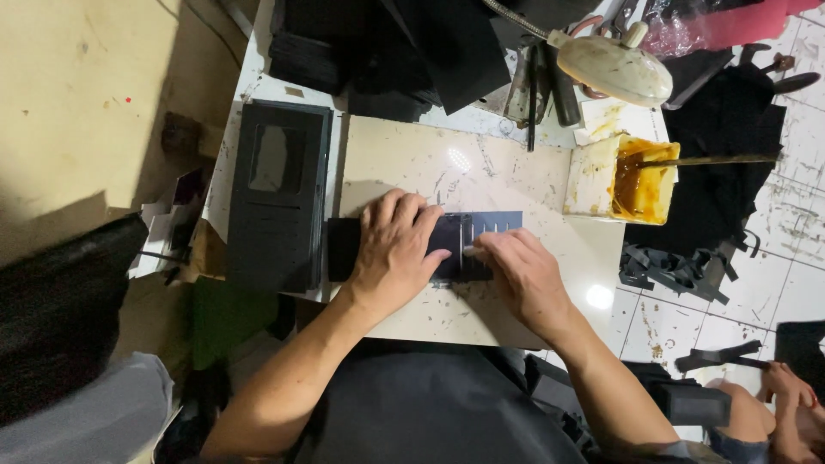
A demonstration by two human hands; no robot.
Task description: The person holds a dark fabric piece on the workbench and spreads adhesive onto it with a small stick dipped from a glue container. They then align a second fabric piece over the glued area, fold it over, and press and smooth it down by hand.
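My left hand [394,249] lies flat on a dark blue-black leather piece [498,223] on the pale marble slab [481,172], pressing it down with fingers spread. My right hand [520,271] rests on the piece's right part, its fingers pinched on a small pale tool whose tip shows between the two hands. Thin light lines show on the piece just beyond my right fingers. A black part of the piece [342,249] sticks out to the left of my left hand.
A stack of black cut panels [277,198] lies left of the slab. A glue tub [632,180] with a stick in it stands at the right, a lamp head [614,69] behind it. Black scraps [670,271] litter the tiled floor. Another person's hand [786,387] is at the lower right.
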